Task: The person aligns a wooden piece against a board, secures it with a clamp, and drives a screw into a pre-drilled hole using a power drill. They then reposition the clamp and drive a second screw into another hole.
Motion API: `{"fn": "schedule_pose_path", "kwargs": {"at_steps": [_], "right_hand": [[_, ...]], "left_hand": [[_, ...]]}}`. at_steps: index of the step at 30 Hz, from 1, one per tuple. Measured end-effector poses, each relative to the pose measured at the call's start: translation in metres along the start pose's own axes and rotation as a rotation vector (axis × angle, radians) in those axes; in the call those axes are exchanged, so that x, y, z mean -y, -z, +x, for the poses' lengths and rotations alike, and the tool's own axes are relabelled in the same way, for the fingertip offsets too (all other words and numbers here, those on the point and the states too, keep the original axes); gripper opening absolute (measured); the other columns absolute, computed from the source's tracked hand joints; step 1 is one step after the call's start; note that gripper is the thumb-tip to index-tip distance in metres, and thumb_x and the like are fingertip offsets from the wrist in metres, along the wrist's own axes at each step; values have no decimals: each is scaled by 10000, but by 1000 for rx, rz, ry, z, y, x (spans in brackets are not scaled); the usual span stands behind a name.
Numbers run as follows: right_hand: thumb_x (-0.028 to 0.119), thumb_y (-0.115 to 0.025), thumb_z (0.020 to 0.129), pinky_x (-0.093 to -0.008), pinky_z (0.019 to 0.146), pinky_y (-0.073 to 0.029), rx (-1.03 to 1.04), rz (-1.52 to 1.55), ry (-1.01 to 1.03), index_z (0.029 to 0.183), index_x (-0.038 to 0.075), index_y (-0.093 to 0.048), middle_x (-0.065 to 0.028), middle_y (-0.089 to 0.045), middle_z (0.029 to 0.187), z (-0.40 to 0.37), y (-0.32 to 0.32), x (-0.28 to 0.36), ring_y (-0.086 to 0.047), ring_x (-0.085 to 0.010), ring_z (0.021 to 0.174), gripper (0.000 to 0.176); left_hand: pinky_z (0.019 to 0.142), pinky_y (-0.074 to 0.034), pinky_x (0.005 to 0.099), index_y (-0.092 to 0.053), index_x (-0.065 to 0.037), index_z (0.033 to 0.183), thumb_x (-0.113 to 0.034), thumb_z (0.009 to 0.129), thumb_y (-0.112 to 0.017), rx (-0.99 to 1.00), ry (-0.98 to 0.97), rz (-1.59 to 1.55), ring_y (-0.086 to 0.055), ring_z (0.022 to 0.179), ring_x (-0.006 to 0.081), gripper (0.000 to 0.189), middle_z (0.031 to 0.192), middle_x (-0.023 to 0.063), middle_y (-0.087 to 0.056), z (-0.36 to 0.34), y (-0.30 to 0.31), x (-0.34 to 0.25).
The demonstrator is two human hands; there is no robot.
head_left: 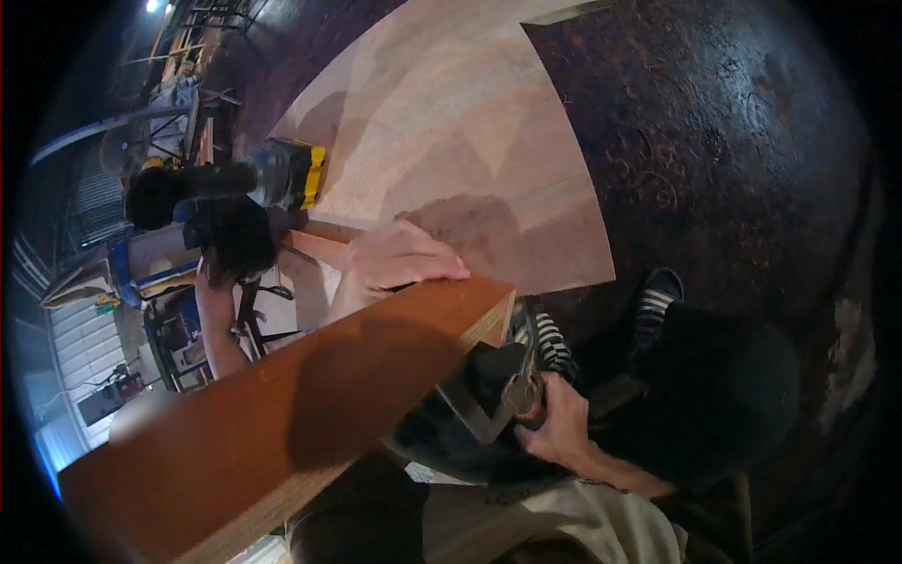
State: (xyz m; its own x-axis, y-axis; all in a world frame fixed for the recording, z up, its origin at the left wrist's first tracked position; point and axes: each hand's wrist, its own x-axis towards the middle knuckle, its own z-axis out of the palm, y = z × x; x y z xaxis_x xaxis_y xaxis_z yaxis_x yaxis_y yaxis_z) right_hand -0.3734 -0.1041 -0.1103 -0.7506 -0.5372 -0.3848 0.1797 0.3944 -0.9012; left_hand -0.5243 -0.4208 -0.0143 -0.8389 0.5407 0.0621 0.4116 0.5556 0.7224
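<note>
1. Closest to us, the orange-brown board slants from the lower left up to the middle of the view; its broad face is turned to us, its raw edge shows along the lower side, and a dark shadow lies across it.
2. Just below the board's right end, our right hand is closed around the grip of a bent metal tool; the tool's frame reaches up close to that end, though we cannot tell if they touch.
3. At the board's far edge, near the same end, our left hand lies with fingers together and slightly bent; its thumb side is hidden, so we cannot tell how firmly it grips.
4. Right of the board's end are two feet in striped footwear.
5. Beyond the board, a pale panel with a curved edge lies on the dark floor.
6. Beyond the board's left part are another person's bare arm and dark hair; a yellow-and-black device is near them, beside the panel.
</note>
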Motion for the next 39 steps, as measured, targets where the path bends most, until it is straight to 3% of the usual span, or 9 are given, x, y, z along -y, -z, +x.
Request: {"fn": "schedule_pose_path", "kwargs": {"at_steps": [5, 7, 11, 15, 20, 25, 32, 36, 39], "right_hand": [[193, -881, 632, -500, 857, -512, -20, 17, -27, 1204, 54, -543, -192, -673, 1011, -3, -3, 1, -650, -431, 988, 679], [192, -872, 640, -503, 859, -513, -6, 35, -15, 1202, 58, -542, -198, -682, 1013, -4, -2, 2, -650, -437, 997, 666], [174, -841, 662, -506, 859, -517, -19, 48, -16, 1176, 59, -545, -195, -698, 1021, -5, -5, -4, -651, -444, 1015, 604], [165, -808, 667, -505, 832, -534, -78, 5, 3, 1157, 82, -563, -198, -711, 1000, -9, -5, 1, -673, -452, 975, 554], [185, -783, 681, -513, 834, -541, -130, -4, 66, 1138, 90, -583, -214, -725, 973, -10, -9, -4, -680, -471, 963, 508], [187, -777, 671, -519, 872, -542, -148, -7, 70, 1180, 80, -588, -227, -736, 1000, -13, -6, -5, -690, -471, 970, 554], [206, -771, 681, -523, 873, -541, -120, -56, 26, 1159, 74, -584, -242, -735, 987, -15, 2, 5, -688, -477, 972, 530], [206, -771, 686, -527, 867, -542, -117, -89, 15, 1142, 72, -583, -247, -734, 972, -16, 2, 5, -688, -481, 961, 511], [201, -775, 687, -527, 865, -542, -125, -92, 22, 1142, 70, -585, -248, -734, 963, -14, 0, 1, -689, -481, 955, 510]], "left_hand": [[985, -513, 416, -622, 28, 1295, -285, 931, -690, 318, -233, -69, -687, 995, 361, 484, 1190, 175, -687, -5, 12, 27], [1082, -446, 432, -624, 37, 1282, -216, 958, -659, -105, 69, 510, -639, 1143, 357, 413, 1246, 199, -655, -7, -6, -41], [1143, -372, 401, -579, 41, 1332, -149, 1021, -585, -1371, 499, -232, -489, 1347, 257, 365, 1409, 141, -549, -68, -118, -123], [1197, -292, 377, -462, -5, 1494, -293, 1101, -478, -1578, 896, -945, -461, 1360, 210, 487, 1464, 87, -520, -76, -257, -180], [1124, -411, 387, -537, -57, 1442, -300, 1091, -440, -1470, 1048, -1361, -565, 1290, 231, 438, 1394, 98, -623, -72, -282, -187], [1081, -493, 326, -699, -49, 1228, -114, 953, -606, -473, 631, 1238, -647, 1236, 249, 298, 1309, 102, -705, -261, 122, -45], [1132, -454, 366, -751, -121, 1020, -134, 904, -629, -141, 601, 1091, -596, 1280, 242, 169, 1207, 47, -718, -254, 136, 103], [1092, -480, 384, -735, -116, 974, -140, 857, -649, 66, 324, 1629, -635, 1188, 250, 147, 1094, 58, -722, -158, 96, -61], [1056, -505, 394, -723, -112, 946, -133, 837, -652, -78, 372, 1362, -648, 1147, 259, 132, 1053, 69, -717, -235, 107, 46]]}}
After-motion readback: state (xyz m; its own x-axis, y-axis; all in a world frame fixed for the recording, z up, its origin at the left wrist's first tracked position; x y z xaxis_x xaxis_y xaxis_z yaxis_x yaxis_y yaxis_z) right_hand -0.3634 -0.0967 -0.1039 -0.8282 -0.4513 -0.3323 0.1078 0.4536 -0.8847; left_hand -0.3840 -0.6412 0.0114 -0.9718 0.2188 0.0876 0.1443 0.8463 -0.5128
